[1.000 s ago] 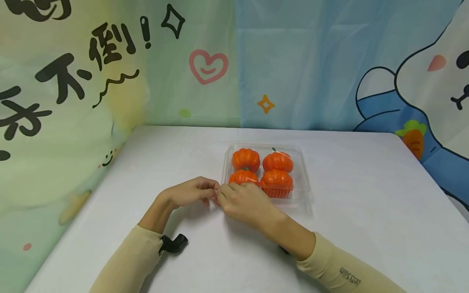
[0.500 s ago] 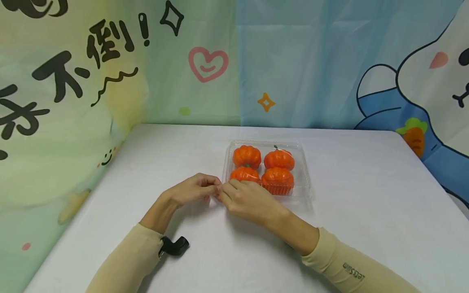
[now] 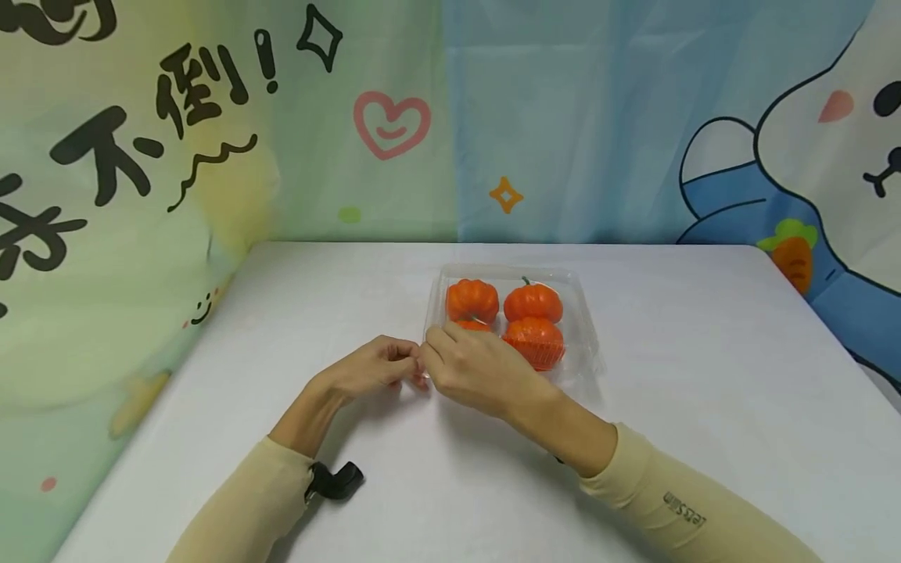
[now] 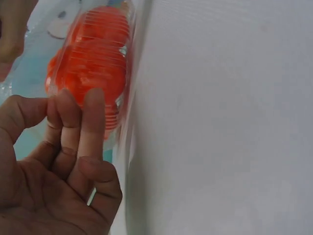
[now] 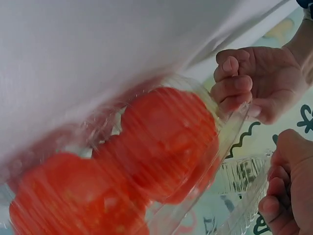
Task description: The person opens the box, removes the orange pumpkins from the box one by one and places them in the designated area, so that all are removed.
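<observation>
A clear plastic clamshell box (image 3: 584,313) stands on the table with several orange pumpkins (image 3: 533,303) inside. At its near left corner my left hand (image 3: 376,366) pinches the plastic rim between thumb and index finger; the right wrist view shows this corner (image 5: 239,115) at its fingertips. My right hand (image 3: 482,374) is close beside it, with curled fingers gripping a ribbed lid edge (image 5: 244,200) that stands apart from the base rim. That hand hides most of the front left pumpkin (image 3: 473,324). In the left wrist view, pumpkins (image 4: 93,68) show behind the fingers of my left hand (image 4: 54,181).
A white cloth-covered table (image 3: 704,352) lies under the box. Behind it hangs a printed curtain (image 3: 549,102) with a heart, lettering and a cartoon rabbit. A black strap mount (image 3: 336,481) sticks out from the left sleeve (image 3: 246,504).
My right hand has risen slightly and moved toward the back, covering more of the front left pumpkin. The lid's front edge now slants. My left hand has stayed almost in place.
</observation>
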Tool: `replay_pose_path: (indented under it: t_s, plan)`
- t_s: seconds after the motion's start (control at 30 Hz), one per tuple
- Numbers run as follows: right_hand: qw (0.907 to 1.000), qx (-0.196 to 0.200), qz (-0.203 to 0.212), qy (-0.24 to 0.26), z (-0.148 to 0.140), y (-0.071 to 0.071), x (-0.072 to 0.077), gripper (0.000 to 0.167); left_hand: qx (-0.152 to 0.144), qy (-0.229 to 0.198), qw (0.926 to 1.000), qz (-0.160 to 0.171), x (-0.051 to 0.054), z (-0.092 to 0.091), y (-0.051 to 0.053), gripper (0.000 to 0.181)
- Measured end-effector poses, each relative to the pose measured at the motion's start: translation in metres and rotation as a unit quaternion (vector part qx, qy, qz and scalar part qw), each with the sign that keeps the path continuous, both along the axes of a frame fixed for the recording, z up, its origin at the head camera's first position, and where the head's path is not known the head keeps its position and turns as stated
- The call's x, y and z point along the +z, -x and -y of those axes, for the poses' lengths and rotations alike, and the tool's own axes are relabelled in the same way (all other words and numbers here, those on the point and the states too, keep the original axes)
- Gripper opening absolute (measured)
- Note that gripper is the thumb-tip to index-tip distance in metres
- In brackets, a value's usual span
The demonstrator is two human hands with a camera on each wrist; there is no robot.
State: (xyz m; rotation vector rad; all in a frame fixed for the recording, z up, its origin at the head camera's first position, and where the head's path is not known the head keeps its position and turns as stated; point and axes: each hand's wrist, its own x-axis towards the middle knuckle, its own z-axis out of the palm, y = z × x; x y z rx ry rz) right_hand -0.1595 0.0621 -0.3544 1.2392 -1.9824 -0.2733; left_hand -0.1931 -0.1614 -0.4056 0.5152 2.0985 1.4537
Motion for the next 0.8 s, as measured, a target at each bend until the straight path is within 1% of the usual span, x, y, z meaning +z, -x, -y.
replay_pose_path:
  t_s: [0.1,0.27,0.4,0.53,0.63,0.8]
  plan:
    - [0.9999,0.003,0.014,-0.005,-0.002,-0.002,-0.001,0.013,-0.003,0.004,1.0000,0.004,-0.001,-0.002,0.001,0.022]
    - [0.9995,0.000,0.033,0.005,-0.008,-0.004,-0.005,0.010,-0.003,0.003,1.0000,0.001,-0.001,-0.005,0.002,0.020]
    - [0.9991,-0.006,0.042,0.008,-0.020,-0.005,-0.010,0.010,-0.002,0.004,1.0000,0.005,-0.001,-0.006,0.002,0.019]
    - [0.9987,-0.011,0.049,-0.007,-0.035,-0.006,-0.015,0.012,-0.002,0.009,0.9999,0.008,0.000,-0.007,0.002,0.019]
    - [0.9981,-0.013,0.058,-0.019,-0.045,-0.008,-0.015,0.014,-0.002,0.015,0.9999,0.005,0.001,-0.007,0.001,0.018]
    - [0.9975,-0.007,0.069,-0.014,-0.057,-0.008,-0.016,0.016,-0.002,0.016,0.9999,0.004,0.000,-0.004,0.000,0.018]
